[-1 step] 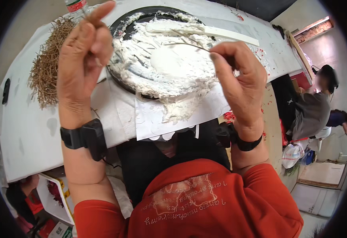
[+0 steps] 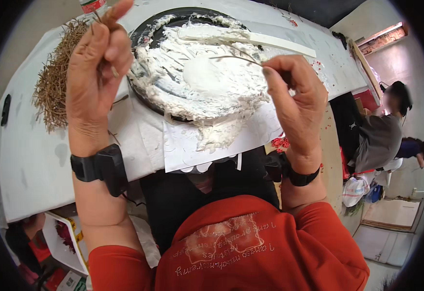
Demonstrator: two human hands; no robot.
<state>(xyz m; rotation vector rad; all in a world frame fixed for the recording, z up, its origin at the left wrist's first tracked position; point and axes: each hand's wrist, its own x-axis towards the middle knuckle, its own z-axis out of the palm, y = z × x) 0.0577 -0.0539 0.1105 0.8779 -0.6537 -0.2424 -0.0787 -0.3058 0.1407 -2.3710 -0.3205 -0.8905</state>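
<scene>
My left hand (image 2: 93,72) is raised at the left of the dish, pinching thin brown twig pieces, whose ends (image 2: 115,72) show between its fingers. The right hand (image 2: 296,92) holds a slender, forked brown twig (image 2: 236,58) between thumb and forefinger, its free end pointing left over the white paste (image 2: 166,80). This thick, uneven paste covers most of a round black tray (image 2: 138,88) and spills over its near edge. Lying across the tray's far side is a white flat strip (image 2: 282,43), partly smeared with paste. Beside my left hand lies a heap of brown twigs (image 2: 52,80).
Paste hangs onto a white sheet of paper (image 2: 183,153) at the table's near edge. Red beads (image 2: 280,143) lie near my right wrist. A bottle (image 2: 93,7) stands at the far left, a small black object (image 2: 6,109) nearer. Another person (image 2: 384,126) is at the right.
My right hand and its twig have shifted slightly right. My left hand has moved a little up and to the left. Both keep their hold.
</scene>
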